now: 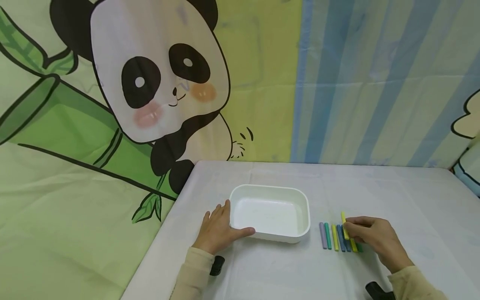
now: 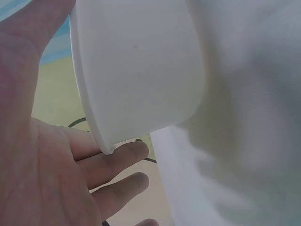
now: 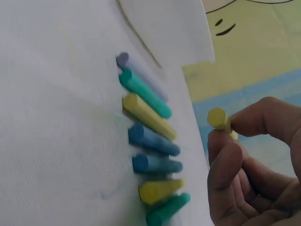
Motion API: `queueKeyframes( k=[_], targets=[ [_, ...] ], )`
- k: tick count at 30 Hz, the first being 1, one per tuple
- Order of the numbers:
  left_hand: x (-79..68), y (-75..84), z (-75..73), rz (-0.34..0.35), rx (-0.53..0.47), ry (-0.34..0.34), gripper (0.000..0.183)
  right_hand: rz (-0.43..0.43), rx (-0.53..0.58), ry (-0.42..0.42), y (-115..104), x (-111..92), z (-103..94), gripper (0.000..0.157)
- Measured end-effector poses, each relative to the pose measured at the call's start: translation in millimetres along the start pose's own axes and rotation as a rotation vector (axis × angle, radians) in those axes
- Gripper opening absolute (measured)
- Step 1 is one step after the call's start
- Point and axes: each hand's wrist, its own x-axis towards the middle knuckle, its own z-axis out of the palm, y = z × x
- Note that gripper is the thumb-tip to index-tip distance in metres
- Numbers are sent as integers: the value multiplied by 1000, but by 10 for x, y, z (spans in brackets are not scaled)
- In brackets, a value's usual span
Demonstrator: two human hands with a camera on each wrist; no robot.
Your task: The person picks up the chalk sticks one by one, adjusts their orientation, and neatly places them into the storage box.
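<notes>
In the head view my right hand (image 1: 376,238) pinches a yellow chalk stick (image 1: 343,218) between thumb and fingertips, raised over a row of chalk. The right wrist view shows that stick's end (image 3: 217,118) facing the camera. Seven sticks lie side by side below: a purple chalk (image 3: 141,74), a green chalk (image 3: 146,93), a yellow chalk (image 3: 149,117), two blue ones (image 3: 154,140), another yellow (image 3: 160,190) and another green (image 3: 168,209). My left hand (image 1: 220,231) touches the left side of a white plastic tray (image 1: 268,187), fingers straight and thumb along its front rim.
A white cloth (image 1: 277,275) covers the table, whose left edge slopes away beside my left forearm. Behind the table hangs a printed backdrop (image 1: 258,83) with a panda and blue stripes. Black straps (image 1: 217,265) show at the wrists.
</notes>
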Motion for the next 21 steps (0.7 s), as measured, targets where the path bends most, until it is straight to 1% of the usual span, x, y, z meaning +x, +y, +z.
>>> queueKeyframes(
  k=[6, 10, 15, 21],
  targets=[
    [4, -6, 13, 3, 3, 2, 131, -43, 5, -3, -111, -48, 167, 65],
    [5, -12, 17, 7, 1, 4, 132, -59, 61, -19, -203, -65, 256, 67],
    [-1, -18, 17, 5, 6, 1, 132, -92, 121, -42, -296, -80, 354, 74],
    [-2, -10, 18, 8, 5, 4, 132, -114, 186, -37, -427, -83, 453, 77]
  ],
)
